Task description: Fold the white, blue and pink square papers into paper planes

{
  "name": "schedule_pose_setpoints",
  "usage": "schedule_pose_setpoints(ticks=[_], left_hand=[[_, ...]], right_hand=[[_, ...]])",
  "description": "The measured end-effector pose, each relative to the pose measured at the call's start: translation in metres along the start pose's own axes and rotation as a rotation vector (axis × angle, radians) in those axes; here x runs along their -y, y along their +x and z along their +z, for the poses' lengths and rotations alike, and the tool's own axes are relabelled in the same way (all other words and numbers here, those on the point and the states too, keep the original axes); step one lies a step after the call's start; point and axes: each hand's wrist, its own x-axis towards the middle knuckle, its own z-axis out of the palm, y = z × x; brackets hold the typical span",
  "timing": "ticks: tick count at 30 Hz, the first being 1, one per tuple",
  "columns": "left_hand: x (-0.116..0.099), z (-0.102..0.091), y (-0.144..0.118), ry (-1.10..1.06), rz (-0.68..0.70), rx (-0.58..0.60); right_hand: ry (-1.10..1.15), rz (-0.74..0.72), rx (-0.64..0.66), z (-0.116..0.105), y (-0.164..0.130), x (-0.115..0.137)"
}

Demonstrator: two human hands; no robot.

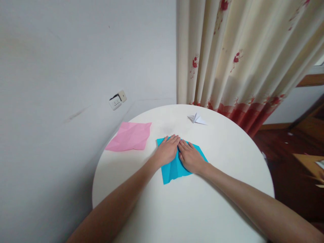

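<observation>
A creased sheet of blue paper [174, 170] lies on the white round table [162, 209], its near edge uneven. My left hand [167, 151] rests flat on the paper's left part, fingers stretched toward the far edge. Flat on the right part lies my right hand [191, 157], its fingers also stretched out and angled toward the left. The fingertips of both hands almost meet near the far edge. Some of the sheet is hidden beneath the hands.
A creased pink sheet of paper [131, 136] lies at the table's left edge. Toward the back right stands a folded white paper figure [197, 119]. A wall with a socket [115, 103] borders the left side, and a long curtain [227, 67] hangs behind.
</observation>
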Motion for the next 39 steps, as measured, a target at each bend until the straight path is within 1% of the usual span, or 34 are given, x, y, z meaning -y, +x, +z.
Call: schedule_pose_setpoints(ticks=[3,7,10,14,18,22,27,29,31,33,34,35,36,37,39], left_hand=[[0.002,0.008,0.001,-0.058,-0.007,0.056],[0.006,0.016,0.001,-0.062,-0.043,0.050],[0.005,0.015,-0.001,-0.063,-0.070,0.039],[0.004,0.013,-0.002,-0.074,-0.086,0.039],[0.005,0.014,-0.002,-0.083,-0.082,0.045],[0.006,0.014,-0.002,-0.101,-0.082,0.048],[0.006,0.013,-0.002,-0.109,-0.074,0.050],[0.007,0.012,-0.003,-0.115,-0.076,0.058],[0.008,0.010,-0.003,-0.125,-0.066,0.067],[0.009,0.009,-0.002,-0.138,-0.032,0.078],[0.009,0.009,-0.002,-0.141,-0.013,0.080],[0.010,0.009,-0.001,-0.141,0.007,0.079],[0.010,0.009,-0.001,-0.137,0.026,0.075],[0.010,0.009,-0.001,-0.128,0.043,0.071],[0.011,0.010,0.000,-0.107,0.067,0.066]], right_hand=[[0.045,0.046,-0.001,0.000,0.002,-0.001],[0.032,0.116,-0.021,0.000,0.001,0.000],[-0.002,0.177,-0.018,0.000,-0.002,-0.004],[0.008,0.233,0.035,-0.004,-0.004,-0.018],[-0.020,0.267,0.038,-0.005,-0.003,-0.030],[-0.023,0.264,0.047,-0.003,-0.002,-0.033],[0.020,0.327,0.038,-0.004,0.000,-0.039],[0.041,0.360,0.005,-0.007,0.001,-0.043],[0.031,0.380,-0.103,-0.012,0.002,-0.045],[-0.003,0.339,-0.256,-0.016,0.003,-0.041],[-0.019,0.288,-0.318,-0.018,0.004,-0.037],[-0.028,0.217,-0.353,-0.019,0.004,-0.032],[-0.028,0.139,-0.356,-0.019,0.005,-0.027],[-0.024,0.064,-0.332,-0.018,0.005,-0.022],[-0.010,-0.032,-0.241,-0.013,0.005,-0.013]])
